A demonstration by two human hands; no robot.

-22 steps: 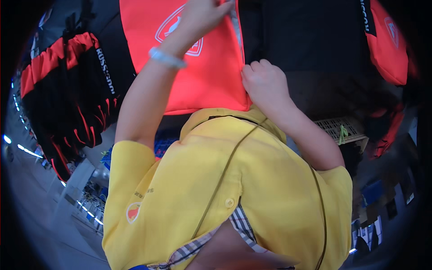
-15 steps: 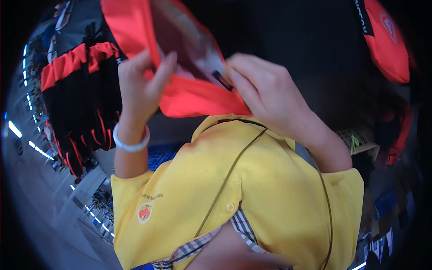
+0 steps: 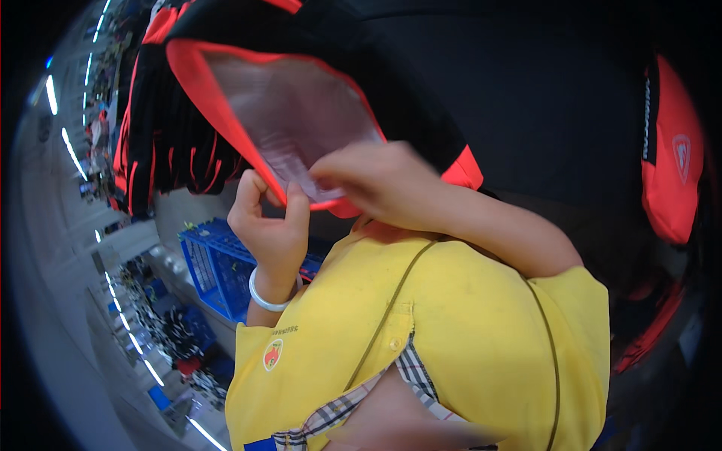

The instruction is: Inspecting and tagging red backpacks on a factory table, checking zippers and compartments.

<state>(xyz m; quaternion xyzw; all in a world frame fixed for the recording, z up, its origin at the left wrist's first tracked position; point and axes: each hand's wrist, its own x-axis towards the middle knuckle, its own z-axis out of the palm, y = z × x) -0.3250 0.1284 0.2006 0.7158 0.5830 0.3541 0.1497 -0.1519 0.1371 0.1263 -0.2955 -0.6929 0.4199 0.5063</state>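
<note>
Head view: left fingers (image 3: 298, 209) pinch the gaping, red-edged, pale-lined bag (image 3: 301, 98); whether the right fingers (image 3: 332, 167) grip is unclear.

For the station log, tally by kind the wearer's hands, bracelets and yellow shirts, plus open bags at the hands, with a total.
Left hand and right hand: 2
White bracelet: 1
Yellow shirt: 1
Open bag: 1
Total: 5

Hands: two, left hand (image 3: 272, 225) and right hand (image 3: 387, 182). Open red-rimmed bag (image 3: 289, 101): one. Red-and-black piece (image 3: 673, 188), far right: one. Bundled red-and-black pieces (image 3: 169, 150): several, exact number unclear. Pale bracelet (image 3: 263, 301): one. Nearby blue crate (image 3: 220, 269): one. Yellow shirt (image 3: 466, 338): one.
</note>
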